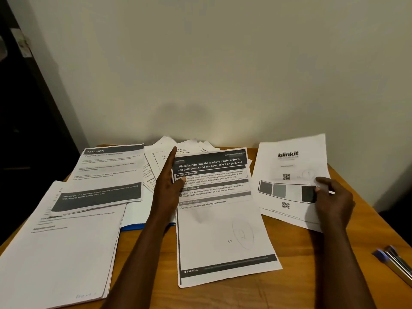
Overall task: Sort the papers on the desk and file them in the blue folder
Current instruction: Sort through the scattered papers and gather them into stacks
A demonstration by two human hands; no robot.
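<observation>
My left hand pinched the laundry sheet by its left edge | my right hand gripped the blinkit sheet | blue folder under papers on bench

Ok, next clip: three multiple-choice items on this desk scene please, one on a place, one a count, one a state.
1. The flat blue folder is: A) under white printed sheets B) standing upright C) open on top.
2. Shaded squares in the strip on the white blinkit sheet: A) two B) four C) six.
3. The right hand: A) pinches the blinkit sheet B) lies flat C) is curled, empty.
Key: A, only its edge peeks out; B, four shades show; A, thumb and fingers close on it.
</observation>
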